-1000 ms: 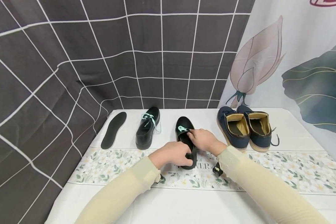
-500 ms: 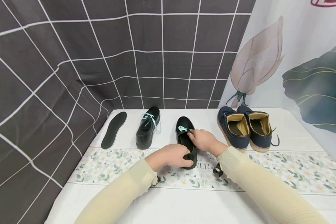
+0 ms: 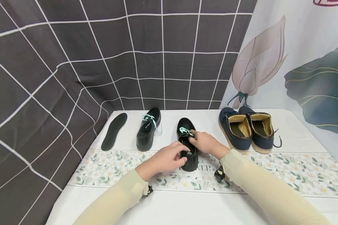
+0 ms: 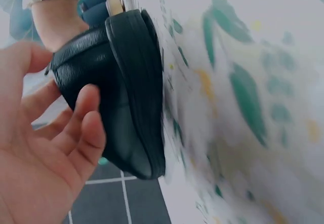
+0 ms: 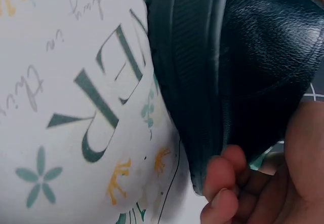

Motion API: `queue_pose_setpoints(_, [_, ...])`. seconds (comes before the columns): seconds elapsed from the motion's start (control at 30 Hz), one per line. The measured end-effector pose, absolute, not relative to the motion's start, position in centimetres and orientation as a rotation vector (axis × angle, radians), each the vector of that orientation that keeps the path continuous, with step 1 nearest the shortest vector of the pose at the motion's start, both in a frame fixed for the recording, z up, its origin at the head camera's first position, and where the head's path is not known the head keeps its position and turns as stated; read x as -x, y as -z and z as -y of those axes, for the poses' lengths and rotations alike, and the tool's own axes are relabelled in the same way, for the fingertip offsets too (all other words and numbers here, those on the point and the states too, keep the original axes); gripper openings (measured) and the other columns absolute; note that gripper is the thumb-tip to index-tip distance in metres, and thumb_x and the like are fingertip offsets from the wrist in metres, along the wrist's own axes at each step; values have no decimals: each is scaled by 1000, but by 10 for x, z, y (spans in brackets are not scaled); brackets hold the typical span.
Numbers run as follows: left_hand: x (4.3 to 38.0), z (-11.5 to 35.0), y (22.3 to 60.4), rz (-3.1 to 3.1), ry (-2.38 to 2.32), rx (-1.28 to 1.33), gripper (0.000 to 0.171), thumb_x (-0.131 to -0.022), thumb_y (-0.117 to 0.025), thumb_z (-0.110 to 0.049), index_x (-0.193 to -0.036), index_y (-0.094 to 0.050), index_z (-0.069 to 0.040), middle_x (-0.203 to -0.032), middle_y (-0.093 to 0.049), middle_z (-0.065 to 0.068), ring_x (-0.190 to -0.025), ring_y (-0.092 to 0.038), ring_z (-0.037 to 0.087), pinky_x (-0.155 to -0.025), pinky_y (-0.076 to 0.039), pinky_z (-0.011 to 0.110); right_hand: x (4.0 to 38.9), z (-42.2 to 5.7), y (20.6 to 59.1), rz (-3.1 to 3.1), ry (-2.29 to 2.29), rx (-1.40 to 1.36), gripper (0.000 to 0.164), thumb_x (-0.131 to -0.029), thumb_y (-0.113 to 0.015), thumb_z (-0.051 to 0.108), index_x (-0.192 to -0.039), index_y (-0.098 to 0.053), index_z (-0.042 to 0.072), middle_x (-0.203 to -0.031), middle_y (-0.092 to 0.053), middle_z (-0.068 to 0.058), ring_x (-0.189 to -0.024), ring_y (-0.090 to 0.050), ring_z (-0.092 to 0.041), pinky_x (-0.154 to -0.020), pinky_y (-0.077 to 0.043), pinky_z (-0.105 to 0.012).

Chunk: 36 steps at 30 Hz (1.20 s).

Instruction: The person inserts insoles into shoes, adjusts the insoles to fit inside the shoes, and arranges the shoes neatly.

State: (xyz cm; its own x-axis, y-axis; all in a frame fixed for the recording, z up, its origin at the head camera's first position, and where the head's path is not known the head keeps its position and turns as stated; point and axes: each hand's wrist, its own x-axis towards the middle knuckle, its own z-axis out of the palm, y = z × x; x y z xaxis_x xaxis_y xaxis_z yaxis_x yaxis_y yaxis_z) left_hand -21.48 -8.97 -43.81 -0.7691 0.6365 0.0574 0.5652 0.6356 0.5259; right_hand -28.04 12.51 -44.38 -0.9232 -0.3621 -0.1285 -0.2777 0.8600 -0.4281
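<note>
A black leather shoe (image 3: pixel 190 163) with mint-green laces (image 3: pixel 184 130) lies toe-away on the table, between both hands. My right hand (image 3: pixel 207 142) grips the right side of its opening, thumb over the edge; in the right wrist view the fingers (image 5: pixel 221 176) lie along the outer wall near the sole. My left hand (image 3: pixel 165 158) is beside the heel's left side, thumb and index spread apart, the index reaching over the opening. The left wrist view shows its loosely bent fingers (image 4: pixel 90 100) close against the shoe's side (image 4: pixel 119 127). Part of the shoe's inside is hidden by the fingers.
To the left stand a second black shoe (image 3: pixel 148 131) with mint laces and a loose black insole (image 3: pixel 114 132). A pair of navy shoes (image 3: pixel 239 140) with tan lining stands at the right. Behind the table (image 3: pixel 202 206) hangs a dark grid-patterned cloth (image 3: pixel 146 65).
My left hand has drawn back to the left from the heel, its thumb and fingers coming apart. My right hand keeps its hold at the shoe's side with little movement.
</note>
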Motion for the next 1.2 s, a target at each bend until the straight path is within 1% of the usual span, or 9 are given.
queue_pose_setpoints(0.07, [214,96,439,-2738,-910,-949,33,-100,-55,-33,-131,-61,-25,-125,-52,-9,-84,-56,2,-72,-48,22,277,-125,441,-2781,610,484,64,-104,-39,38,-157,-29,5,-122,-68,-20,-98,-68,-28,-84,-51,-46])
queue_pose_setpoints(0.17, [213,105,439,-2743,-1023,-848,34,-101,-55,-28,-134,-59,-23,-135,-50,-6,-100,-58,8,-79,-51,27,269,-126,438,-2677,660,427,73,-103,-38,38,-161,-9,4,-114,-69,-27,-96,-69,-37,-87,-51,-48])
queue_pose_setpoints(0.3, [213,110,439,-2672,-1115,-705,45,-102,-53,-26,-146,-50,-17,-144,-49,0,-116,-59,16,-91,-52,34,256,-128,436,-2655,738,367,80,-101,-38,37,-159,1,-1,-116,-66,-32,-103,-67,-42,-93,-50,-50])
queue_pose_setpoints(0.4, [214,112,440,-2594,-1155,-643,51,-102,-53,-25,-151,-44,-14,-147,-50,3,-120,-59,18,-96,-51,37,245,-130,435,-2729,731,394,78,-102,-40,37,-158,-4,-3,-117,-67,-29,-106,-67,-37,-89,-51,-51])
queue_pose_setpoints(0.53, [214,114,442,-2553,-1149,-625,50,-101,-54,-23,-150,-46,-14,-147,-51,5,-120,-60,19,-97,-51,37,232,-129,430,-2791,714,421,76,-103,-44,39,-158,-9,0,-86,-70,-13,-78,-68,-25,-69,-51,-43])
queue_pose_setpoints(0.6, [213,116,442,-2560,-1135,-614,50,-101,-54,-23,-150,-47,-15,-145,-53,5,-120,-60,19,-98,-50,38,226,-129,428,-2799,738,422,75,-104,-46,41,-158,-12,1,-83,-68,-9,-72,-65,-22,-65,-49,-41])
queue_pose_setpoints(0.87, [212,125,443,-2603,-1128,-593,46,-99,-54,-24,-144,-54,-13,-141,-57,1,-115,-62,15,-98,-50,38,199,-134,434,-2844,817,577,53,-103,-41,57,-139,-52,19,-135,-54,-20,-96,-65,-26,-82,-52,-48])
queue_pose_setpoints(1.0, [211,128,443,-2570,-1169,-577,48,-99,-53,-23,-146,-52,-11,-142,-57,3,-117,-62,17,-99,-49,40,194,-136,439,-2850,790,674,56,-93,-63,57,-131,-57,17,-139,-51,-19,-88,-61,-16,-74,-51,-37])
queue_pose_setpoints(1.2, [213,129,450,-2481,-1313,-473,49,-100,-51,-17,-148,-47,-9,-143,-57,10,-124,-60,24,-103,-48,42,197,-134,445,-2924,694,761,52,-79,-84,44,-115,-57,18,-108,-59,-6,-72,-52,-9,-61,-44,-27])
